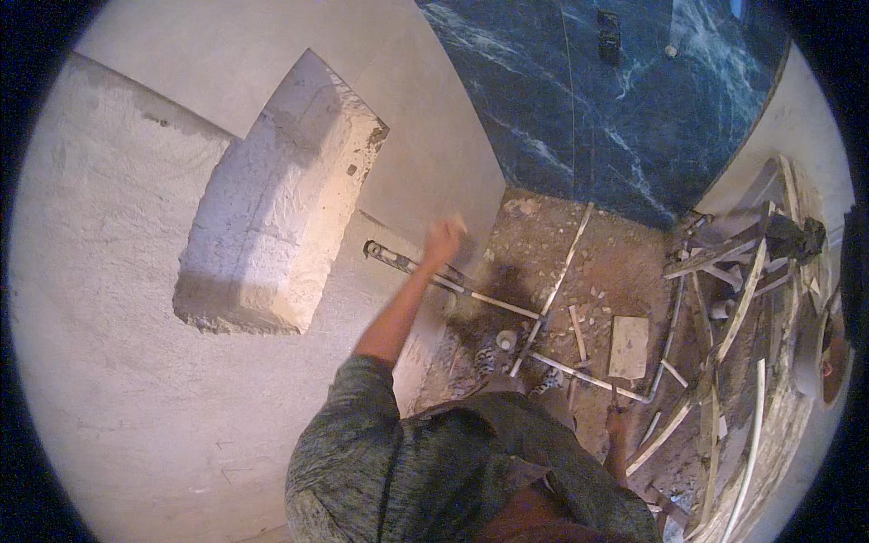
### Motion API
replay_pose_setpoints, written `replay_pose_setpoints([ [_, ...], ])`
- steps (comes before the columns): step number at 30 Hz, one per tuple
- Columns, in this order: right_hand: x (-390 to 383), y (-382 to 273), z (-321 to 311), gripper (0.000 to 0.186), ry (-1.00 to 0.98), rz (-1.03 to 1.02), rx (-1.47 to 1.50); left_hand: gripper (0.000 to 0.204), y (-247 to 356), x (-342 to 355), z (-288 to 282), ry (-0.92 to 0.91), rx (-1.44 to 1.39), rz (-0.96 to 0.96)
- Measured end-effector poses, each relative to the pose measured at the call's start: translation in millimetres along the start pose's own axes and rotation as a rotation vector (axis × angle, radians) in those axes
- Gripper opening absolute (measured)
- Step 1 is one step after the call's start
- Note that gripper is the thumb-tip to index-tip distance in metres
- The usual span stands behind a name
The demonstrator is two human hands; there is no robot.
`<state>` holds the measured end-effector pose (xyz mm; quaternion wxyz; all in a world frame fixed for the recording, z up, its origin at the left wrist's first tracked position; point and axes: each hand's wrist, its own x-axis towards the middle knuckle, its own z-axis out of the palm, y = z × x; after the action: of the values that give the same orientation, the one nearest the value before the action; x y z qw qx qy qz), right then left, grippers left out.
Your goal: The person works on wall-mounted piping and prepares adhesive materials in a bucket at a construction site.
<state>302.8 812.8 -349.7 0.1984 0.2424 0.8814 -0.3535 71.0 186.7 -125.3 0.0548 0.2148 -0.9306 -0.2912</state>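
My left hand point(444, 242) is motion-blurred and reaches out along the pale plastered wall point(109, 299), over a chased slot holding a pipe fitting point(380, 252); its fingers look curled, their contents unclear. Low at right, my right hand point(618, 422) grips a narrow dark-handled tool point(615, 398) just below a pale rectangular slab point(628, 347) lying on the rubble floor point(606, 271). A hammer-like tool point(577, 344) lies left of the slab. White pipes point(566, 262) join on the floor near a round pipe end point(506, 340).
A rough plastered block point(267, 199) juts from the left wall. Blue marbled tiling point(588, 109) covers the far wall. Wooden battens and scaffold pieces point(751, 290) are heaped along the right side, with a loose white pipe point(745, 452) among them.
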Motion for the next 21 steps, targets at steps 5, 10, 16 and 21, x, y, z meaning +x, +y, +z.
replay_pose_setpoints([
  [5,36.4,-10.2,-4.0,0.042,0.206,-0.247,0.146,0.033,-57.9,-192.0,118.1,-0.382,0.008,0.056],
  [10,43.5,-78.2,-63.1,0.044,0.258,-0.334,-0.038,0.032,-88.9,-317.0,181.7,-0.763,-0.018,-0.016],
  [16,37.8,-172.0,-175.1,0.046,0.458,-0.434,0.104,0.031,-84.7,-342.4,186.8,-0.866,-0.092,-0.043],
  [21,42.4,-193.4,-266.6,0.05,0.76,-0.541,-0.007,0.03,-107.6,-349.9,151.8,-0.84,-0.017,-0.145],
])
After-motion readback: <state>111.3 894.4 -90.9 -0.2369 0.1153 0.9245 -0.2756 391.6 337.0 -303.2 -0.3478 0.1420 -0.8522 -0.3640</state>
